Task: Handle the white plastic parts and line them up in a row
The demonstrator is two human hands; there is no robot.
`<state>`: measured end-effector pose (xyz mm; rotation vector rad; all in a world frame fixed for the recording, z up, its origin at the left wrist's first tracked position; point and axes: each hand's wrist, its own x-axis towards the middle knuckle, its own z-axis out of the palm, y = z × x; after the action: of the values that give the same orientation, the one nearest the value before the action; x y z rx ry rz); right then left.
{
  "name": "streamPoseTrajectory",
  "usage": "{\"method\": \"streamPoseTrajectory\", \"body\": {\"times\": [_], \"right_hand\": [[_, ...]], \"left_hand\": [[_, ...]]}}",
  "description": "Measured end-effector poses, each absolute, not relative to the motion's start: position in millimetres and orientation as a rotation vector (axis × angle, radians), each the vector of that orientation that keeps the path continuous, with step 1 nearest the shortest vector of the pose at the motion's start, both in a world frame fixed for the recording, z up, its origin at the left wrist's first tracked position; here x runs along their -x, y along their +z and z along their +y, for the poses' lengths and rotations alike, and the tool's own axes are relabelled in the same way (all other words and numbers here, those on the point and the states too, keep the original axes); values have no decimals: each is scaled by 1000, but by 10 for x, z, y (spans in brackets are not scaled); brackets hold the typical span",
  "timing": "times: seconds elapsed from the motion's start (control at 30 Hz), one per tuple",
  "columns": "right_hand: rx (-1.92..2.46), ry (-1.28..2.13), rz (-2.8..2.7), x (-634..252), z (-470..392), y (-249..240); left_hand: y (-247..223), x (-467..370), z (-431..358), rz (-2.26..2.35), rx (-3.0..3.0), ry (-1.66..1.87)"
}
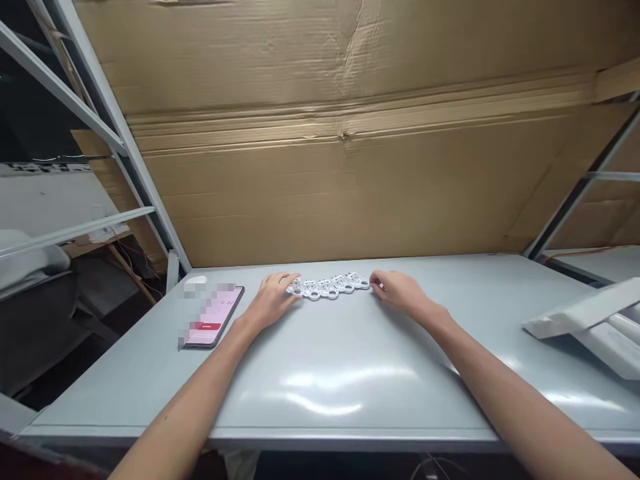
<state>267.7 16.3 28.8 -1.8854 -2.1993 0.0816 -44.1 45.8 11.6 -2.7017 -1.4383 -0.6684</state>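
Observation:
Several small white flat parts [328, 289], each with a ring at one end and little prongs at the other, lie side by side in a shallow arc on the grey tabletop [320, 347]. My left hand [273, 299] is at the left end of the row, its thumb and fingers closed about the leftmost white part [296, 287]. At the opposite end, my right hand [395, 290] has its fingertips pinched together beside the rightmost white part [358, 280]. What those right fingers hold, if anything, is hidden.
A phone [215, 317] with a lit pink screen lies left of my left hand, with a small white object [196, 281] behind it. White wrapped pieces [595, 320] rest at the right. Cardboard [330, 193] backs the table, and metal frame posts [125, 133] stand at its sides.

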Motion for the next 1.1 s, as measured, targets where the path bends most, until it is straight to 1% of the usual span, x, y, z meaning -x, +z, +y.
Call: {"method": "streamPoseTrajectory", "body": {"times": [0.2,0.37,0.63,0.73,0.9,1.1], "right_hand": [[1858,96,-2194,-2674,154,292],[1766,132,-2170,-2714,208,216],[1565,259,-2115,-2714,227,197],[1427,410,-2022,-2625,181,234],[1179,852,-1880,-2401,84,292],[1090,1242,-1647,-2268,58,205]], "left_hand": [[104,216,259,-1244,2773,-699],[65,42,122,-1038,2987,-693],[93,118,155,-1053,2988,-655],[94,138,155,-1071,2971,-625],[66,115,141,-1091,2977,-630],[70,122,155,-1084,2977,-647]]}}
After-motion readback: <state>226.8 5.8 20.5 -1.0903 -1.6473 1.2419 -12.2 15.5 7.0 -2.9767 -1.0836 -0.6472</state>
